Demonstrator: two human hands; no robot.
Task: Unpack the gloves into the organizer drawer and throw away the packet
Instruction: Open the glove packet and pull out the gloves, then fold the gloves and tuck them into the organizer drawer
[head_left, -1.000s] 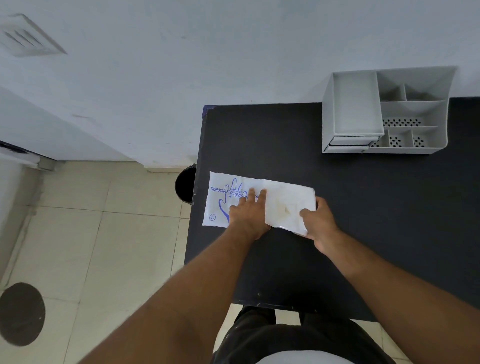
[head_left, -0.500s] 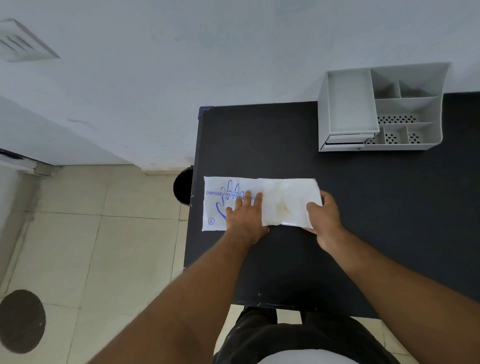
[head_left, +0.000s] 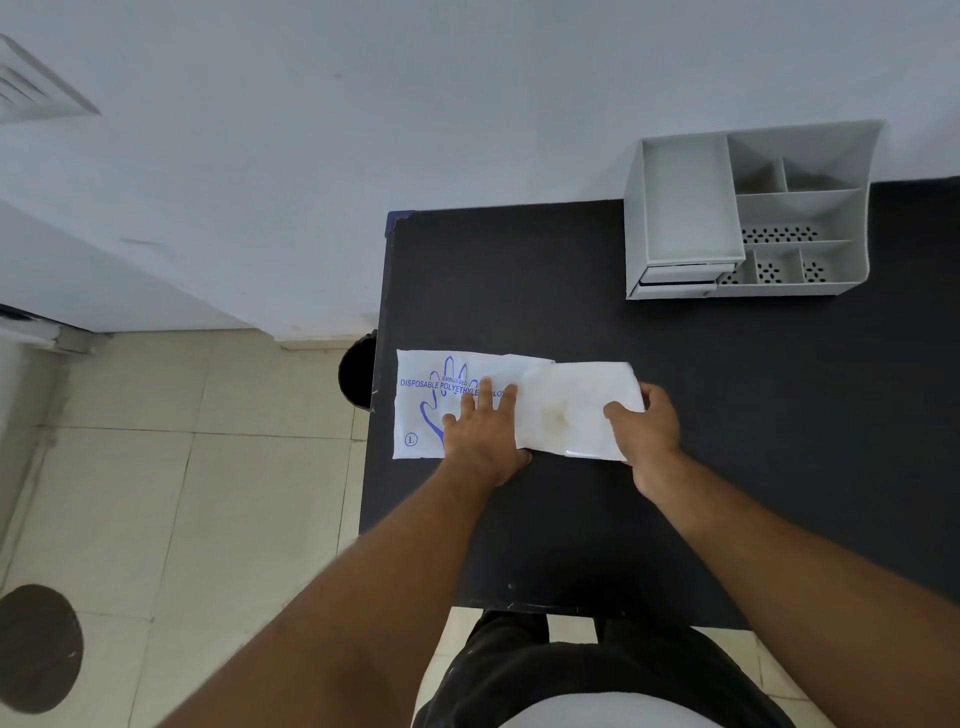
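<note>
Two bare forearms reach up from the bottom of the frame to a white packet (head_left: 457, 402) lying flat near the left edge of a black table (head_left: 571, 291). Left hand (head_left: 480, 434) lies palm down on the packet's middle, its fingers (head_left: 485, 397) spread a little and stretched flat over the blue lettering (the print reads "DISPOSABLE POLYETHYLE", the rest hidden under the hand). It presses rather than grips. Right hand (head_left: 647, 426) sits at the packet's right end, fingers curled and closed on a white sheaf of gloves (head_left: 571, 410) that sticks out of the packet toward the right; the thumb lies on top, the other fingertips are tucked under the edge and cannot be seen. The gloves lie between the two hands, touching both, with a faint yellowish mark near their middle.

Left of the table, low against its edge, a dark round bin (head_left: 358, 371) shows partly over the pale tiled floor (head_left: 208, 493). Farther up, in the upper right of the frame, a grey organizer (head_left: 748, 213) stands on the table against the white wall (head_left: 363, 130), well apart from the hands. Its drawer (head_left: 680, 274) sits at the lower left of the unit, and looks pushed in.
</note>
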